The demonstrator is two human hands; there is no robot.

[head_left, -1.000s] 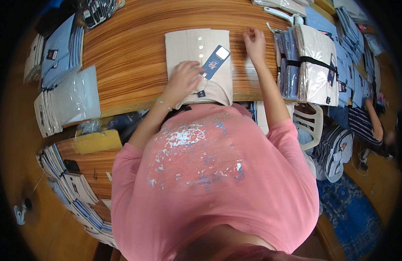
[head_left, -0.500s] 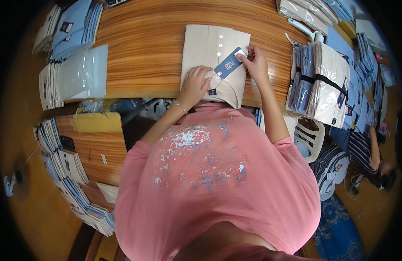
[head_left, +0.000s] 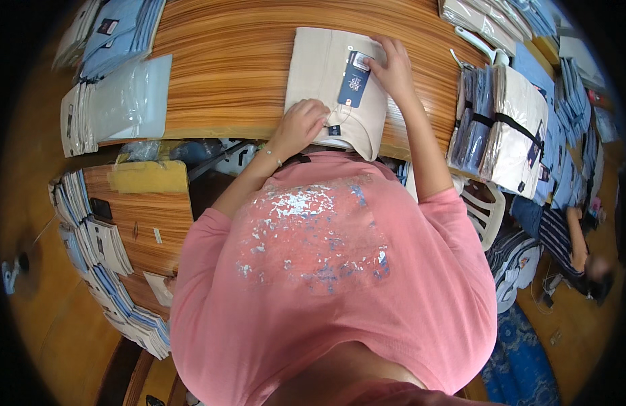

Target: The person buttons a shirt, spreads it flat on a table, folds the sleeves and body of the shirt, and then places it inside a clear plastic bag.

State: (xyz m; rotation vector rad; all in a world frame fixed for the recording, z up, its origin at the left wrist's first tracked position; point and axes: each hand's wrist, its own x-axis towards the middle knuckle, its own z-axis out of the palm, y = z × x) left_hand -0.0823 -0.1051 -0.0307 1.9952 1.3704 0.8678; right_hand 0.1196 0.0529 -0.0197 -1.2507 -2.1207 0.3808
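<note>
A folded cream buttoned shirt (head_left: 313,68) lies at the table's near edge, its collar toward me. On its front rests a blue hang tag (head_left: 354,84) with a pale sticker, tied by a thin string near the small dark neck label (head_left: 334,130). My right hand (head_left: 394,71) is open at the shirt's far right corner; the thumb touches the tag's sticker end and the fingers reach over the shirt edge. My left hand (head_left: 299,128), loosely bent with thumb and fingers apart, rests on the shirt's left side by the collar and string.
Bagged shirts (head_left: 117,111) and blue shirts (head_left: 120,34) are stacked at left. Strapped shirt bundles (head_left: 509,125) and a white-handled tool (head_left: 479,44) sit at right. A lower left table (head_left: 157,216) holds more stacks and a phone (head_left: 101,208). Another person (head_left: 563,233) is at far right.
The tag has swung from slanting to nearly upright and lies flatter on the shirt. My right hand has moved up and its fingers have spread to the shirt's far edge. The left hand stays near the collar.
</note>
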